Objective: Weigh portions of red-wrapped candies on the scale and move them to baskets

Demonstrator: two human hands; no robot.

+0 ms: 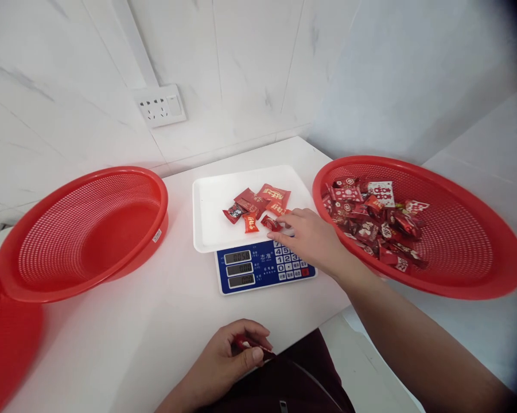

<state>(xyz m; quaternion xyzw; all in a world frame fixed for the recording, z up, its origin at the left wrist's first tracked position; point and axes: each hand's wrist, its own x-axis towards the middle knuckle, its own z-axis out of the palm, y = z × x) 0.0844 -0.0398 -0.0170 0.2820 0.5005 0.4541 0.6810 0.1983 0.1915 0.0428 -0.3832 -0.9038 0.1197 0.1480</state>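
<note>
The right hand (299, 234) has fingertips at a small glossy red packet (269, 222) on the white rectangular plastic tray (209, 218); whether it grips, I cannot tell; the left hand (228, 358) grasps another red packet (242, 342), near the edge of the white desk (176, 310); under the tray is a blue electronic scale (265, 271); rightward, a red perforated basket (473, 235) holds many packets.

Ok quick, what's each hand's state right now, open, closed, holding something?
Left hand: closed, holding red packaging.
Right hand: fingers at a small red packet on the white tray; grip can't be told.
</note>
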